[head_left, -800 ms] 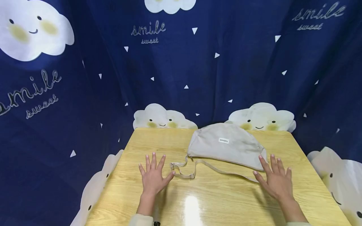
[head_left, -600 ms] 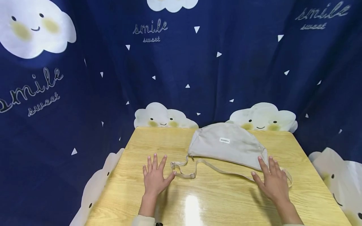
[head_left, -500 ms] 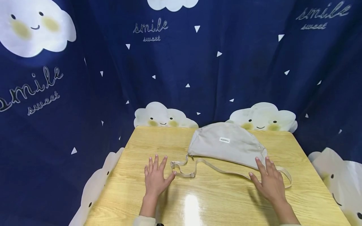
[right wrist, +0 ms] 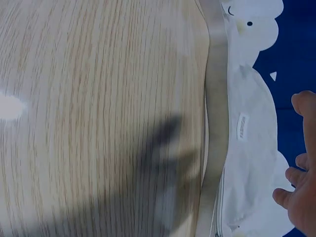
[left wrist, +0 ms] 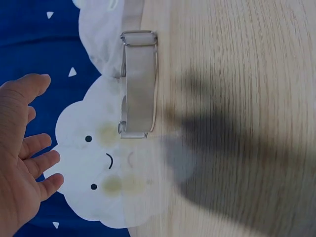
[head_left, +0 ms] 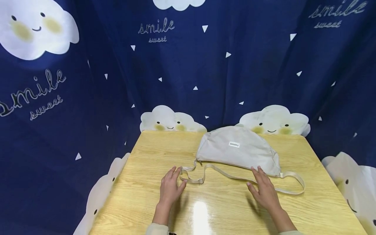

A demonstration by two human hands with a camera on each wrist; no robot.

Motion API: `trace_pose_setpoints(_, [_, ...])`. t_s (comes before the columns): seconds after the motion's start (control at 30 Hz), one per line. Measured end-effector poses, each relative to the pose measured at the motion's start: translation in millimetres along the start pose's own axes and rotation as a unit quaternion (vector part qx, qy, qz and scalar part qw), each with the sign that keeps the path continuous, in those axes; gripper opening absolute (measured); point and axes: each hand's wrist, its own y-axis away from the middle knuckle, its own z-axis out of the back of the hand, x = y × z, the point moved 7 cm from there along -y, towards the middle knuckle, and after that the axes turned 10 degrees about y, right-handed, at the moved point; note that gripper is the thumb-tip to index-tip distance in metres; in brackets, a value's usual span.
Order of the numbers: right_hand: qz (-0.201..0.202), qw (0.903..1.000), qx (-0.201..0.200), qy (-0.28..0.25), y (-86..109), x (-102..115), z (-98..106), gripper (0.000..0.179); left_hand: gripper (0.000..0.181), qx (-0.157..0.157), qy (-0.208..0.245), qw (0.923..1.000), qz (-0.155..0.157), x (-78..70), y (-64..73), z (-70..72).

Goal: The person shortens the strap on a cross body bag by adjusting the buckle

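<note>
A pale beige half-moon shoulder bag (head_left: 239, 150) lies at the far side of the wooden table, its small white label upside down. From its near edge a beige strap (head_left: 226, 174) trails in a loose line, with a metal buckle toward the left. My left hand (head_left: 171, 189) hovers by the buckle end, fingers relaxed and holding nothing. Close to the strap's right half, my right hand (head_left: 264, 192) is held over the table, also holding nothing. In the left wrist view the strap's adjuster (left wrist: 139, 84) shows well apart from the fingers. Shadows of both hands fall on the wood.
The wooden table (head_left: 141, 209) has a bright glare spot near its front. A dark blue curtain (head_left: 182, 65) with cloud faces and white triangles surrounds its back and sides. To the right of the bag, the strap curves into a wide loop.
Both hands have moved inward, the left to the right and the right to the left. The spread fingers have drawn closer together. The bag and strap lie as before.
</note>
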Motion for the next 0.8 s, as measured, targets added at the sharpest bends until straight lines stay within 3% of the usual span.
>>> trace_pose_setpoints(0.3, [0.015, 0.9994, 0.000, -0.032, -7.3, 17.7, -16.2, 0.060, 0.054, 0.014, 0.050, 0.9986, 0.006, 3.3, 0.0, -16.3])
trace_pose_setpoints(0.6, [0.027, 0.9954, 0.027, -0.088, -10.8, 39.1, -41.6, 0.057, 0.047, 0.020, 0.126, 0.9915, 0.026, 10.6, 1.8, -35.6])
trace_pose_setpoints(0.8, [0.027, 0.9911, 0.044, -0.123, -18.1, 47.8, -61.7, 0.054, 0.037, 0.028, 0.153, 0.9874, 0.030, 14.9, -1.4, -48.7])
